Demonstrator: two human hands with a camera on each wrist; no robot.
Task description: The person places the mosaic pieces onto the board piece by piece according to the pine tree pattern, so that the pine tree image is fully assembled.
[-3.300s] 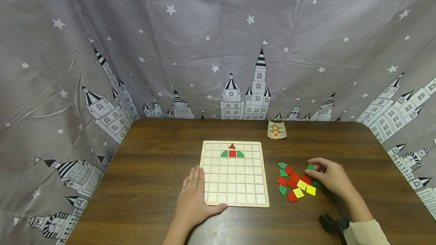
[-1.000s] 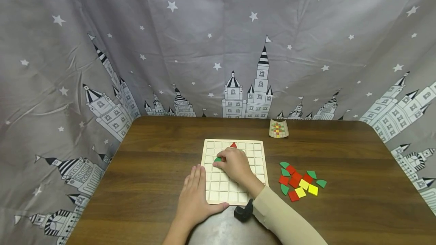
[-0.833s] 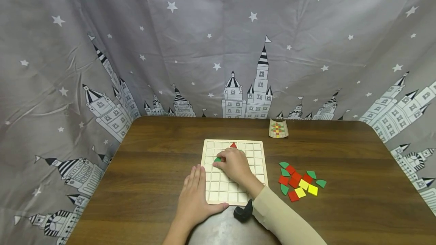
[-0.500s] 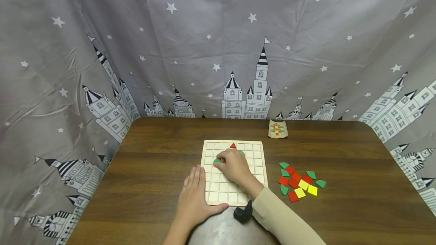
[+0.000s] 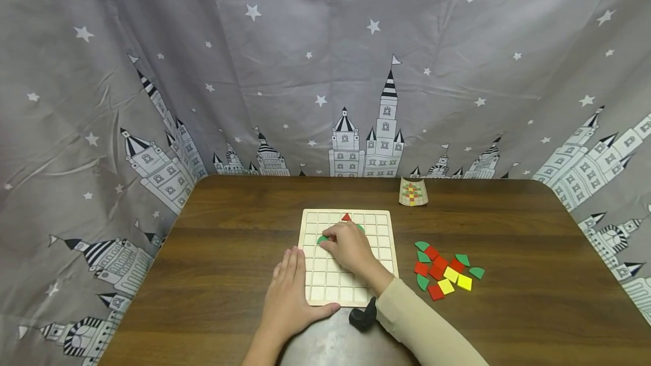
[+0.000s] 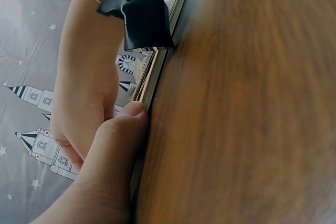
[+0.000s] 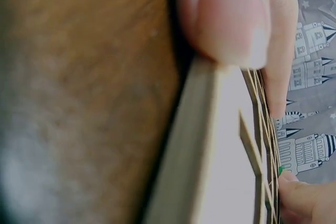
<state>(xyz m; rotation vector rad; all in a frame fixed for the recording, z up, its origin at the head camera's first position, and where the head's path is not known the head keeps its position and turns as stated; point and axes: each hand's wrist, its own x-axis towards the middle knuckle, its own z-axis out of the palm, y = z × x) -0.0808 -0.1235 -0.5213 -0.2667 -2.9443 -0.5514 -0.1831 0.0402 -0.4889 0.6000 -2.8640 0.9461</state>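
Note:
In the head view a pale wooden grid board lies on the table. My left hand rests along its left side, fingers straight, thumb on the near edge; the left wrist view shows that thumb against the rim. Over the board's upper left, my right hand pinches a green quarter-circle tile between thumb and finger. In the right wrist view only a sliver of green tile shows at the fingertips. A red triangle tile sits in the top row. Another green tile is partly covered by the right hand.
Loose red, green and yellow tiles lie right of the board. A small curved pattern card stands at the table's back edge. Behind hangs a grey castle-print curtain. A black wrist device sits below the right wrist.
From the loose tiles on the right, my right hand has come over the board with a green quarter-circle tile. Over the last second it has barely moved. My left hand stays in place.

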